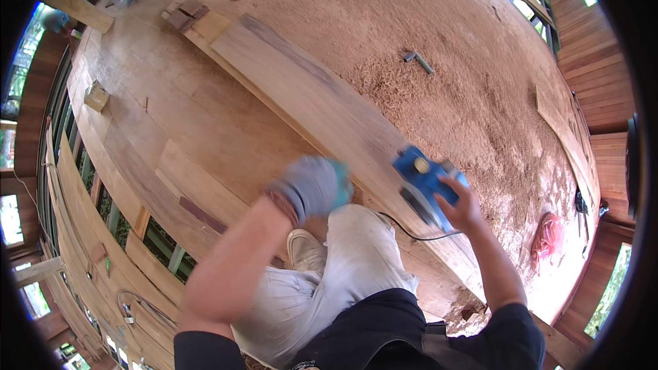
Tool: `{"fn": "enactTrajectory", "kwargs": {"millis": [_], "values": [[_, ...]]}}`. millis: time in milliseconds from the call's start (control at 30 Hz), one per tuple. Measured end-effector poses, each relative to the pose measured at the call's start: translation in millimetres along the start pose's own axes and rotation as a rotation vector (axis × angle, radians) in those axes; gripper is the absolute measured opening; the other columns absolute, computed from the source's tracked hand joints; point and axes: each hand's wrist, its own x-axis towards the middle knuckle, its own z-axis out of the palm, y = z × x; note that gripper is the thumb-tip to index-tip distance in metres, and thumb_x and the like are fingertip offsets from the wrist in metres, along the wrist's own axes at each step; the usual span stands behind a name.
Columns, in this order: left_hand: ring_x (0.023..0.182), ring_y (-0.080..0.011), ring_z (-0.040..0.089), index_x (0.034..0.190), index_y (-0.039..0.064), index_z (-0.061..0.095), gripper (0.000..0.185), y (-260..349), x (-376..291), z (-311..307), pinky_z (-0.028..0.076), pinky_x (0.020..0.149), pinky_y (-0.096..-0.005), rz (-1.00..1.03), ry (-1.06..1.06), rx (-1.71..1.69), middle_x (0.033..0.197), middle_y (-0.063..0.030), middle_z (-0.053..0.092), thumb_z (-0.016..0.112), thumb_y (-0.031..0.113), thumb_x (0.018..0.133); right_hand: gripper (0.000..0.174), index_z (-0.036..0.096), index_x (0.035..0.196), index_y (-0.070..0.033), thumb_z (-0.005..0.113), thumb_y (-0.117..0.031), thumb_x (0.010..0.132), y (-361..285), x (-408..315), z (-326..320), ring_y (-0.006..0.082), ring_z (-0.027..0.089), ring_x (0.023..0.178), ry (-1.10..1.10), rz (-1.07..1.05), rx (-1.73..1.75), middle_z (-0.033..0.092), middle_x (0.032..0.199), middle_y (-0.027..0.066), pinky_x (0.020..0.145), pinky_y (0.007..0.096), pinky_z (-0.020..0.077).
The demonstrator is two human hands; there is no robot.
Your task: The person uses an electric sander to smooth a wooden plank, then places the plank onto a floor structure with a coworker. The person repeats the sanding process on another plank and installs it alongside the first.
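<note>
A long wooden plank [308, 82] runs diagonally in front of me, raised above the floor on a narrower timber. My right hand [460, 205], bare, is on a blue electric hand planer [429, 180] that stands on the plank's near part. Its black cord [426, 238] curves towards my knee. My left hand [308, 185] wears a grey work glove with a teal palm and is blurred by motion. It is over the plank's left edge, near my knee, and its fingers are not clear. Whether it holds anything cannot be made out.
Wood shavings [385, 82] cover the floor beyond the plank, with a short metal pipe piece [422, 63] among them. A red plastic bag [548, 239] lies at right. Floorboards with open gaps [165, 241] are at left, beside stacked long boards [97, 231] and a small tape-wrapped block [96, 96].
</note>
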Motion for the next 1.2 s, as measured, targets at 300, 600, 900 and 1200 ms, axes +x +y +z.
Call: {"fn": "enactTrajectory", "kwargs": {"millis": [300,600,900,1200], "values": [[0.161,-0.0308,0.006,0.166,0.008,0.003,0.084,-108.7,95.0,53.2,0.009,0.13,-0.0469,-0.362,-0.012,0.332,0.174,-0.0137,-0.004,0.05,0.033,0.101,0.043,0.068,0.123,-0.002,0.081,-0.014,0.083,52.3,-55.0,-5.4,0.035,0.076,0.096,-0.027,0.09,0.005,0.075,0.107,0.0218,0.084,0.0395,0.0593],[0.161,-0.0319,0.006,0.166,0.006,0.001,0.083,-118.1,93.5,47.6,0.008,0.13,-0.043,-0.291,-0.045,0.231,0.174,-0.0159,-0.002,0.047,0.019,0.098,0.044,0.068,0.127,-0.008,0.078,-0.025,0.087,-47.6,113.8,55.7,0.0364,0.074,0.098,-0.056,-0.013,-0.001,0.075,0.104,0.0221,0.087,0.0417,0.058],[0.16,-0.0346,0.008,0.165,0.002,0.004,0.083,-128.8,95.5,59.2,0.01,0.13,-0.0453,-0.217,0.044,0.111,0.173,-0.0196,0.0,0.048,0.015,0.095,0.045,0.067,0.128,-0.007,0.073,-0.032,0.091,-153.0,290.5,118.5,0.0337,0.073,0.096,-0.107,-0.085,-0.051,0.074,0.106,0.023,0.086,0.0446,0.0561],[0.16,-0.0337,0.01,0.166,0.005,0.008,0.076,-128.4,98.3,59.5,0.013,0.129,-0.0486,-0.253,0.027,0.198,0.174,-0.0166,0.0,0.042,0.017,0.098,0.052,0.066,0.135,-0.01,0.072,-0.038,0.092,-158.0,256.9,46.5,0.035,0.072,0.101,-0.088,-0.005,0.137,0.073,0.114,0.0223,0.091,0.0432,0.056]]}}
